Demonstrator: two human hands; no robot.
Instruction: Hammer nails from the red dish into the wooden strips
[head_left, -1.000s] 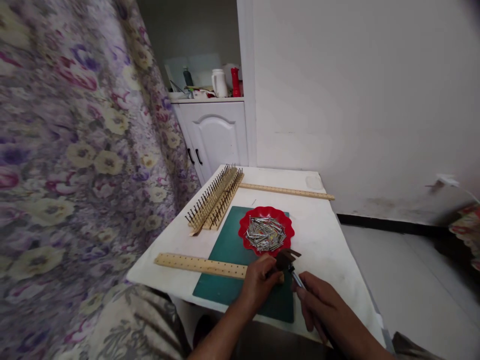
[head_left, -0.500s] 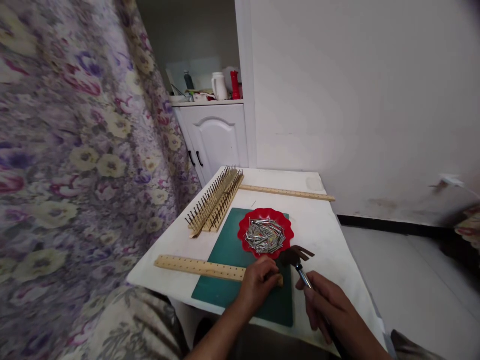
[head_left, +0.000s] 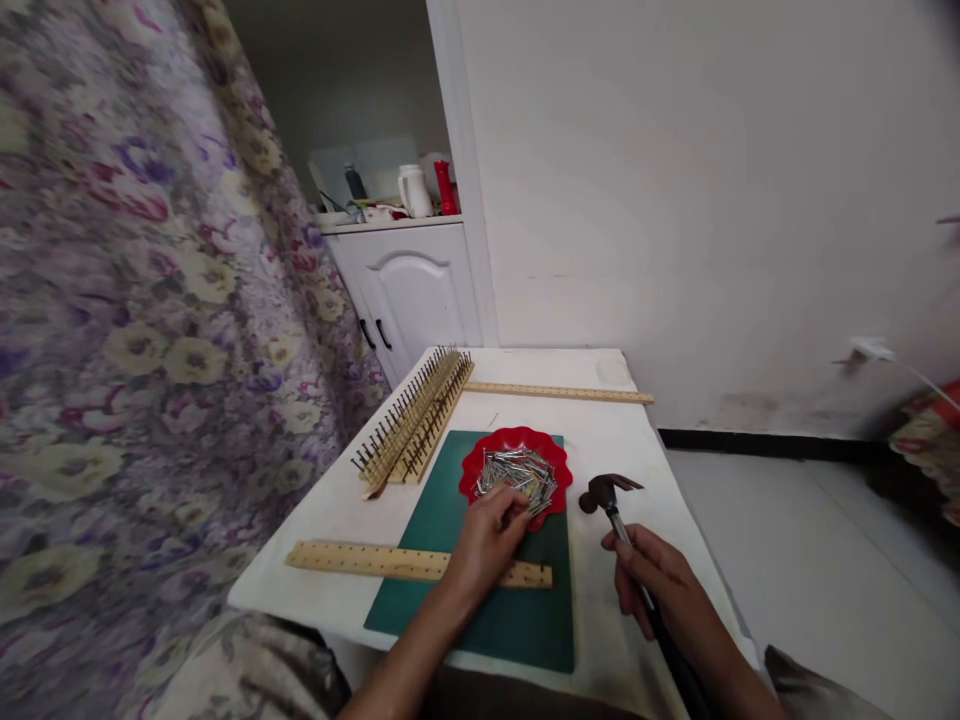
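My right hand (head_left: 660, 580) is closed around the handle of a claw hammer (head_left: 607, 492), its head raised beside the bowl. My left hand (head_left: 491, 535) reaches to the near rim of a scalloped red bowl (head_left: 469, 465), fingers curled together at the heap of silver nails (head_left: 517, 470); what is between the fingertips is hidden. Under the left wrist lies a wooden strip with rows of holes (head_left: 360, 558), partly across a green cutting mat (head_left: 517, 635). At the strip's right end a small dark nail (head_left: 543, 568) appears to stand.
Wooden strips full of upright nails (head_left: 416, 420) rest at the table's left side. Another holed strip (head_left: 559, 392) lies across the back of the white-covered table (head_left: 637, 450). A floral curtain (head_left: 165, 350) hangs at left, and a white cabinet (head_left: 420, 290) stands behind.
My left hand has moved from the strip's right end forward to the bowl of nails. The hammer in my right hand has shifted away from the strip's end, and the view has tilted slightly.
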